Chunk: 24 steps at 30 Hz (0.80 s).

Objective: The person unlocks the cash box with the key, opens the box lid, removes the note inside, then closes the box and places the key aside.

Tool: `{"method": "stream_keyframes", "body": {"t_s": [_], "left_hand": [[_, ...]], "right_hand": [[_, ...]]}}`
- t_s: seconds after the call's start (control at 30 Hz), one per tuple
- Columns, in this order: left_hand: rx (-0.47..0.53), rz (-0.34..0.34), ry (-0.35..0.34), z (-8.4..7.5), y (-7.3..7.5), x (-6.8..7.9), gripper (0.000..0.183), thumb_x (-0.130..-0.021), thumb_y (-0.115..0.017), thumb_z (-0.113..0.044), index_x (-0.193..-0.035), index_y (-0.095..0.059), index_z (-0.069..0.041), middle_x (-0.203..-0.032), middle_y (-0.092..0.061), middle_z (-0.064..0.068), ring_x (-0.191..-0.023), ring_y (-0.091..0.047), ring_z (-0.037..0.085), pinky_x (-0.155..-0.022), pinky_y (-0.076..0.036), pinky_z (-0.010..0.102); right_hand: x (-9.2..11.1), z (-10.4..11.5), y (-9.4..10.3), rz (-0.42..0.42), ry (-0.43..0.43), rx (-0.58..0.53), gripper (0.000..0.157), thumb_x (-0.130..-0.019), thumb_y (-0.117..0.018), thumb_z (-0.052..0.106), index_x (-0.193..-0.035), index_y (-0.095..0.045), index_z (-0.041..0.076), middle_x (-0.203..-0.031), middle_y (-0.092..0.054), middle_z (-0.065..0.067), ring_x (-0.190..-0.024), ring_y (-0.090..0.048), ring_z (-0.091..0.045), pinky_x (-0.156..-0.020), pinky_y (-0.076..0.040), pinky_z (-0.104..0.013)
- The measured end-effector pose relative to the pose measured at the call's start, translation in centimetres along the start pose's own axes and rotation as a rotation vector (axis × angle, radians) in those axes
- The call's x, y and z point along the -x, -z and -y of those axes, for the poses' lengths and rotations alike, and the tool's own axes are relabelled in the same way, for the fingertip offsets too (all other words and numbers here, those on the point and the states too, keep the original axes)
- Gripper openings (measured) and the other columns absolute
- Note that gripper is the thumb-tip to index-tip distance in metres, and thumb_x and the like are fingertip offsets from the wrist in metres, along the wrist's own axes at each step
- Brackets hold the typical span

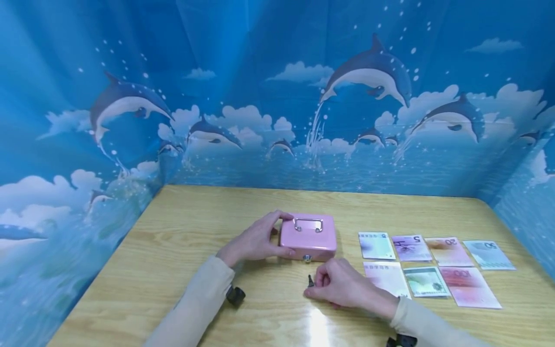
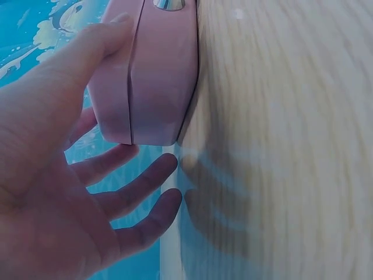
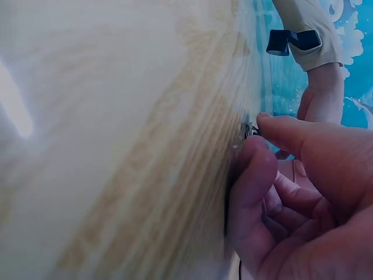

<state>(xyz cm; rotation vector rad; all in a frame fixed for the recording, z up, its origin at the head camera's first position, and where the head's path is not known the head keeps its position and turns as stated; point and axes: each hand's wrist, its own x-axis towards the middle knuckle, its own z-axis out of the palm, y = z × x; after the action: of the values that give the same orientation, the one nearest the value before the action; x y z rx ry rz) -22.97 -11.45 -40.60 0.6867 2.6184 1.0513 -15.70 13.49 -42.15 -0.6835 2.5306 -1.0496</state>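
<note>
A pink cash box (image 1: 309, 241) with a folded metal handle (image 1: 309, 225) on its lid stands closed on the table. My left hand (image 1: 259, 238) holds its left end, the thumb on the front and the index finger at the top back corner. In the left wrist view, the other fingers of the left hand (image 2: 64, 192) spread beside the box (image 2: 160, 81). In front of the round silver lock (image 1: 307, 259), my right hand (image 1: 342, 285) pinches a small dark key (image 1: 310, 280) low over the table. The right wrist view shows thumb and index finger at the key (image 3: 247, 128), partly hidden.
Right of the box, several banknotes lie flat in two rows, among them a pink 100 note (image 1: 470, 287) and a green note (image 1: 427, 282). A blue dolphin-print curtain (image 1: 260, 164) hangs behind the wooden table (image 1: 143, 270).
</note>
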Motion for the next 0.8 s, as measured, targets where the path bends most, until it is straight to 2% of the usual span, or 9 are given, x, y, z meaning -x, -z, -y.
{"method": "stream_keyframes", "body": {"t_s": [0.17, 0.37, 0.5, 0.67, 0.73, 0.8], "left_hand": [[-0.020, -0.001, 0.001, 0.0, 0.0, 0.4, 0.087, -0.082, -0.085, -0.045, -0.154, -0.040, -0.028, -0.156, -0.047, -0.001, -0.135, -0.053, 0.021, -0.115, -0.046, 0.042], [-0.063, -0.008, -0.003, 0.1, 0.2, 1.6, 0.088, -0.085, -0.080, -0.049, -0.158, -0.035, -0.028, -0.160, -0.044, 0.002, -0.132, -0.057, 0.025, -0.114, -0.047, 0.045], [-0.071, -0.029, 0.006, 0.2, 0.4, 2.4, 0.087, -0.087, -0.078, -0.051, -0.159, -0.035, -0.028, -0.161, -0.043, 0.002, -0.133, -0.058, 0.027, -0.114, -0.047, 0.050], [-0.083, -0.066, 0.037, 0.4, 0.7, 3.7, 0.086, -0.088, -0.077, -0.049, -0.159, -0.035, -0.028, -0.163, -0.040, -0.001, -0.134, -0.057, 0.028, -0.113, -0.047, 0.053], [-0.105, -0.091, 0.038, 0.5, 0.8, 4.2, 0.083, -0.089, -0.077, -0.046, -0.159, -0.035, -0.028, -0.164, -0.039, 0.000, -0.137, -0.055, 0.029, -0.114, -0.047, 0.054], [-0.150, -0.130, 0.038, 0.7, 0.9, 4.7, 0.082, -0.090, -0.077, -0.045, -0.159, -0.036, -0.028, -0.165, -0.038, 0.002, -0.140, -0.052, 0.031, -0.115, -0.044, 0.057]], "right_hand": [[0.3, -0.1, 0.2, -0.008, 0.003, 0.025, 0.032, -0.085, -0.081, 0.042, -0.068, -0.064, 0.022, -0.054, -0.055, 0.014, -0.044, -0.046, 0.001, -0.042, -0.038, -0.018], [1.2, -0.3, 1.0, -0.011, 0.010, 0.010, 0.026, -0.089, -0.078, 0.041, -0.073, -0.067, 0.023, -0.059, -0.056, 0.013, -0.051, -0.046, 0.002, -0.046, -0.040, -0.018], [2.0, -0.3, 2.1, -0.046, 0.036, 0.036, 0.017, -0.092, -0.076, 0.035, -0.080, -0.070, 0.024, -0.068, -0.061, 0.014, -0.059, -0.052, 0.002, -0.052, -0.046, -0.019], [2.9, -0.6, 4.0, -0.154, 0.093, 0.124, 0.007, -0.094, -0.073, 0.030, -0.089, -0.073, 0.025, -0.078, -0.067, 0.017, -0.071, -0.058, 0.004, -0.061, -0.052, -0.018], [3.3, -0.8, 4.7, -0.239, 0.132, 0.170, 0.005, -0.094, -0.074, 0.027, -0.094, -0.075, 0.022, -0.084, -0.072, 0.014, -0.075, -0.062, 0.002, -0.062, -0.054, -0.019], [3.7, -1.2, 5.3, -0.332, 0.179, 0.235, 0.011, -0.092, -0.076, 0.023, -0.102, -0.076, 0.018, -0.093, -0.076, 0.008, -0.080, -0.068, -0.004, -0.064, -0.056, -0.021]]}}
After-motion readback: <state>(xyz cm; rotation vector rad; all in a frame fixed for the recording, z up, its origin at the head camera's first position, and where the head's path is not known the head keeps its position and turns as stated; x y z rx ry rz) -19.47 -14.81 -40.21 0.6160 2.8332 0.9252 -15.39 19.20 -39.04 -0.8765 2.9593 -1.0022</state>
